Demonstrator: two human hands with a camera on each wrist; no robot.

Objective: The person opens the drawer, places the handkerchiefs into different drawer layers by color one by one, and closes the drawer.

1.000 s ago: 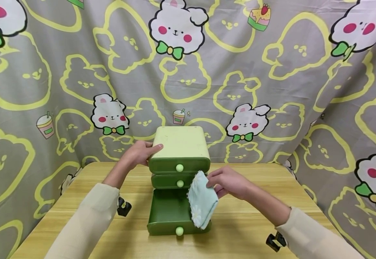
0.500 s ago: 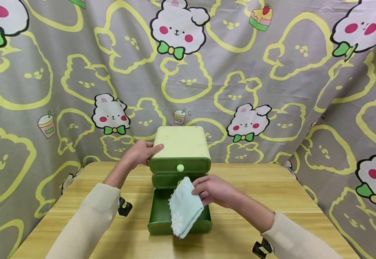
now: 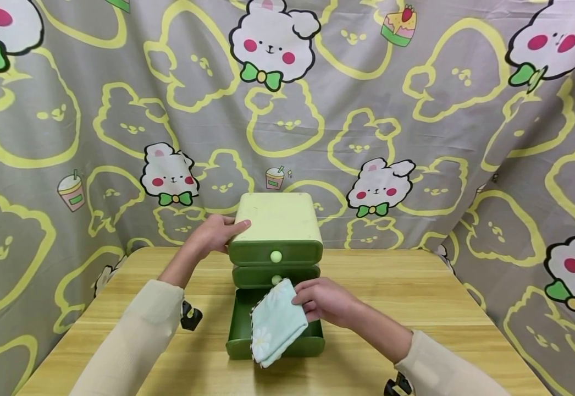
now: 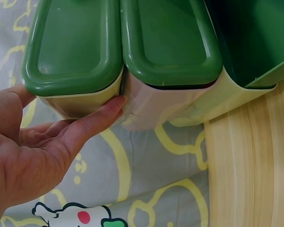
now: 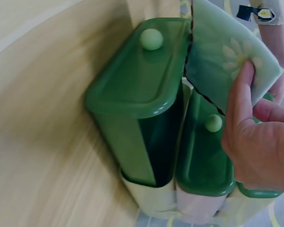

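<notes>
A small drawer cabinet (image 3: pixel 277 217) with a cream top and green drawer fronts stands on the table, its bottom drawer (image 3: pixel 240 319) pulled out. My left hand (image 3: pixel 213 234) grips the upper left side of the cabinet, thumb on the top and fingers along the side. My right hand (image 3: pixel 329 302) pinches a folded pale blue towel (image 3: pixel 277 319) with a daisy print between thumb and fingers. The towel hangs tilted over the bottom drawer, covering much of its inside in the head view. In the right wrist view, the towel (image 5: pixel 222 52) shows a dark patterned edge.
The two upper drawers, such as the middle drawer (image 3: pixel 250 276), are pushed in and have round pale knobs. A wooden table (image 3: pixel 391 335) lies under the cabinet. Behind it hangs a grey curtain (image 3: pixel 287 126) with rabbit prints.
My right hand has carried the towel leftward and slightly down, from the right side of the bottom drawer to over its middle. My left hand stays on the cabinet.
</notes>
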